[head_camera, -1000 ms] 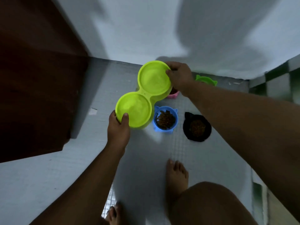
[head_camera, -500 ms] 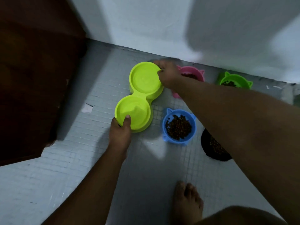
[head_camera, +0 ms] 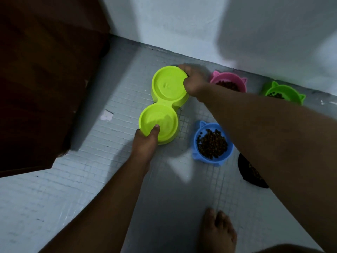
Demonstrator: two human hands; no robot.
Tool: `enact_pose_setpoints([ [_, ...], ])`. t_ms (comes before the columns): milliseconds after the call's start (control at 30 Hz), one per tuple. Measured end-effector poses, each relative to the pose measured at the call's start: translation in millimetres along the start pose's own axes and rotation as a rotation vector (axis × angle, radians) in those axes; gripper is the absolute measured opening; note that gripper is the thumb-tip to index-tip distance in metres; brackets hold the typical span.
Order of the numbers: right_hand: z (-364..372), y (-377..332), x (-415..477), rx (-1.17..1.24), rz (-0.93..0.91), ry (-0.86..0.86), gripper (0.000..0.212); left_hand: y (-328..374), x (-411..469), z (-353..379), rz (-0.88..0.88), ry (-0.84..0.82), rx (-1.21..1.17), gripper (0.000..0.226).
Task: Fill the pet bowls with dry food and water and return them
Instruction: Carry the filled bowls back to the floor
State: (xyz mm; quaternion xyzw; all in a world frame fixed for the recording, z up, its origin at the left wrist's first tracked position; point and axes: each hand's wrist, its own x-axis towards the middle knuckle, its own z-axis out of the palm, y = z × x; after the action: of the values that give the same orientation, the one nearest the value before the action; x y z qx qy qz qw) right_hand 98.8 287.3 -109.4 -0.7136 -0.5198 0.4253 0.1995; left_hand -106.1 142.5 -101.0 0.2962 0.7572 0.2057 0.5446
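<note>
A lime-green double bowl [head_camera: 165, 103] with water in both wells sits on the grey tiled floor near the wall. My left hand [head_camera: 145, 143] grips its near rim, thumb over the edge. My right hand [head_camera: 194, 82] grips the far rim. A blue cat-eared bowl [head_camera: 212, 142] full of dry kibble stands just right of it. Behind my right arm are a pink bowl [head_camera: 228, 83] and a green bowl [head_camera: 282, 93], both with kibble. A black bowl [head_camera: 250, 173] with kibble is partly hidden under my right forearm.
A dark wooden door or cabinet [head_camera: 45, 79] fills the left side. A white wall [head_camera: 200, 24] runs behind the bowls. My bare foot [head_camera: 217, 230] stands on the tiles at the bottom, below the blue bowl.
Both hands have lowered the lime-green double bowl from the air down onto the floor near the wall. The view has dropped closer to the bowls.
</note>
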Motion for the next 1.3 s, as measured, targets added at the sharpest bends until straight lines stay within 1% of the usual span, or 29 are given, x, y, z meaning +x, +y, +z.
enact_pose_setpoints([
  [67,-4.7,0.0,-0.3,-0.135,-0.031,-0.026,0.065,8.7,-3.6,-3.9,-0.024,0.002,0.021,0.087],
  [133,-13.5,-9.2,-2.1,-0.232,-0.082,0.010,0.057,16.6,-2.4,-7.7,-0.028,0.024,0.076,0.083],
  [200,-25.7,-19.4,-7.6,-0.171,-0.069,0.046,0.054,25.1,-2.1,-11.1,-0.025,0.046,0.149,0.086],
  [267,-40.2,-27.9,-17.6,-0.119,-0.055,0.075,0.055,42.6,-10.4,-14.3,0.009,0.054,0.192,0.084],
  [400,-68.3,-37.9,-57.9,-0.044,-0.029,0.160,0.055,77.1,-49.3,-26.5,0.126,0.013,0.329,0.080],
  [500,-98.4,-57.8,-114.7,0.106,0.056,0.200,0.057,104.8,-95.9,-42.7,0.253,-0.053,0.437,0.073],
  [567,-123.6,-76.5,-159.5,0.140,0.128,0.221,0.050,128.0,-134.0,-58.3,0.337,-0.093,0.505,0.068],
  [633,-149.8,-98.5,-204.1,0.150,0.175,0.243,0.049,152.7,-175.9,-75.3,0.402,-0.129,0.552,0.064],
  [733,-189.2,-150.0,-282.0,0.151,0.187,0.292,0.050,189.8,-244.9,-103.6,0.467,-0.178,0.606,0.062],
  [833,-224.4,-204.2,-365.1,0.144,0.193,0.318,0.043,222.5,-312.5,-133.5,0.534,-0.223,0.656,0.061],
  [900,-243.7,-235.2,-419.7,0.154,0.205,0.371,0.040,240.7,-356.1,-153.8,0.583,-0.254,0.702,0.060],
  [1100,-265.0,-310.8,-565.9,0.206,0.234,0.447,0.038,277.6,-473.1,-211.3,0.690,-0.318,0.796,0.059],
  [1233,-262.7,-336.5,-644.5,0.248,0.238,0.472,0.035,277.5,-539.6,-237.2,0.762,-0.344,0.813,0.058],
  [1300,-258.4,-344.6,-680.7,0.251,0.205,0.485,0.034,270.3,-570.2,-249.6,0.791,-0.340,0.821,0.059],
])
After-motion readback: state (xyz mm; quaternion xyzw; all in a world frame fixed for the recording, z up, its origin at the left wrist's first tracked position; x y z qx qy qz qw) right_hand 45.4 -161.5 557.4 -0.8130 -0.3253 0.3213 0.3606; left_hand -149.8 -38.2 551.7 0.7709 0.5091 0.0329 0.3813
